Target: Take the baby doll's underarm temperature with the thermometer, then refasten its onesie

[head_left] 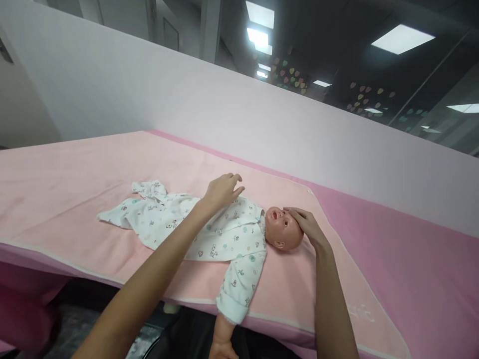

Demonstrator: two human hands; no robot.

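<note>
A baby doll [286,234] lies on its back, its head to the right. It wears a white printed onesie [232,232] whose legs lie flat to the left. One doll arm [222,336] hangs over the table's near edge, its sleeve cuff folded back. My left hand [223,190] is over the far side of the doll's chest, fingers apart and nothing visible in them; I cannot tell whether it touches the cloth. My right hand [305,224] rests on the doll's head by the forehead, fingers stretched out. The doll's other arm is hidden behind my left hand.
A light pink cloth [93,164] covers most of the darker pink table pad [404,254]. Behind it stands a white wall [209,104] below a dark window [322,55] reflecting ceiling lights. Dark floor shows below the near edge.
</note>
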